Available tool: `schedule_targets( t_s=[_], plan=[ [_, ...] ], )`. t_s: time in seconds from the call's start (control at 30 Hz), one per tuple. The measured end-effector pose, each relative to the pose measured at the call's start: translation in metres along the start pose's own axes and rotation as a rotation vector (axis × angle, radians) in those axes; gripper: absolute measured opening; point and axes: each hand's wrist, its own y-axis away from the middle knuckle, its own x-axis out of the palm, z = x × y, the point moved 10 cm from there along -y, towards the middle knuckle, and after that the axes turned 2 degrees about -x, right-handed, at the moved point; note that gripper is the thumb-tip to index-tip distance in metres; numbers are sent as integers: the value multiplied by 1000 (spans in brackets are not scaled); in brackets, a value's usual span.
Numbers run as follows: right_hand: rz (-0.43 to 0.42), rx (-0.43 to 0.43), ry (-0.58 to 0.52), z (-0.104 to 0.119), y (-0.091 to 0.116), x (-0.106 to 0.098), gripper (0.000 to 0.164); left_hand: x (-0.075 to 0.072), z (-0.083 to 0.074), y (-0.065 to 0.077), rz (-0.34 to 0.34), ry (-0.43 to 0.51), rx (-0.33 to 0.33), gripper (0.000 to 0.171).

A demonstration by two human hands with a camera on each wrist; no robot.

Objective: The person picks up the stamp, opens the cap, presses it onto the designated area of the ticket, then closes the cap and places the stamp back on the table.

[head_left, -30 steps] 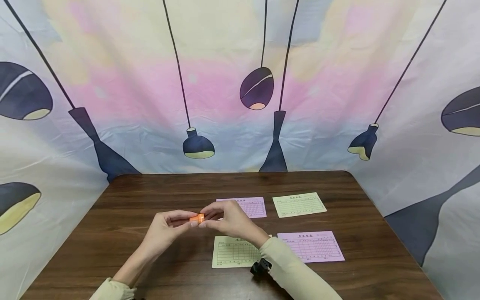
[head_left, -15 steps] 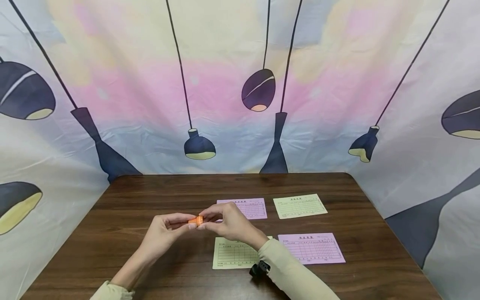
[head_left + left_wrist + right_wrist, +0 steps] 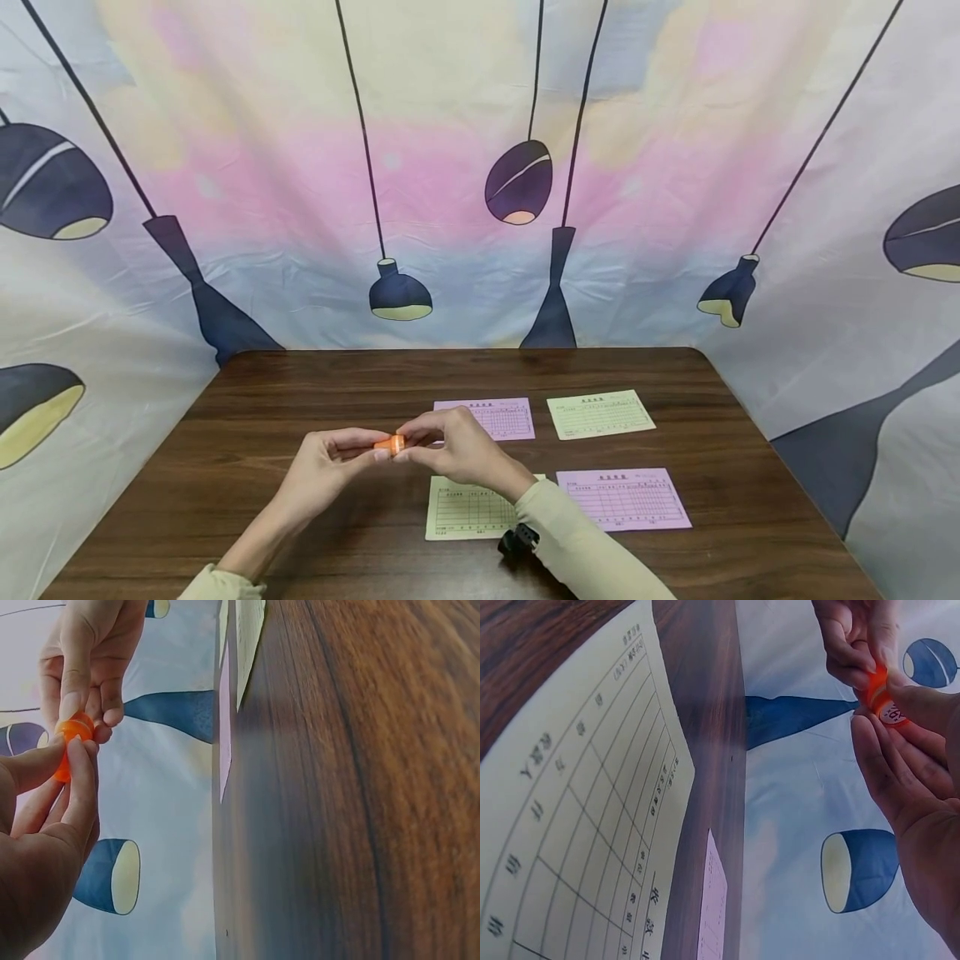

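Note:
A small orange stamp (image 3: 392, 445) is held up over the table between both hands. My left hand (image 3: 318, 468) pinches its left end between thumb and fingertips. My right hand (image 3: 471, 447) has thumb and fingers on the other, wider end. A round white face with red marks shows on the stamp (image 3: 891, 712) in the right wrist view. In the left wrist view the orange body (image 3: 75, 729) is partly covered by the fingertips. Below the right forearm lies a green printed slip (image 3: 474, 512), partly hidden by the right wrist.
On the dark wooden table (image 3: 337, 375) lie a pink slip (image 3: 513, 419) behind the right hand, a green slip (image 3: 602, 415) at the back right, and another pink slip (image 3: 624, 500) right of the right forearm. A patterned cloth (image 3: 450, 167) hangs behind the table.
Both hands keep hold of the stamp and stay almost in place. The whole head view has shifted slightly downward.

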Motion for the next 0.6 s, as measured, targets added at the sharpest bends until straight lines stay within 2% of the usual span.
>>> schedule_targets(
  t_s=[0.23,0.43,0.6],
  plan=[
    [-31,36,13,-8,-1,-2,23,-7,0,1,-26,-5,12,31],
    [-21,52,29,-10,-2,-1,20,-13,1,3,-51,-19,23,30],
    [-6,76,24,-14,-3,1,22,-16,2,4,-46,-24,17,30]
  ],
)
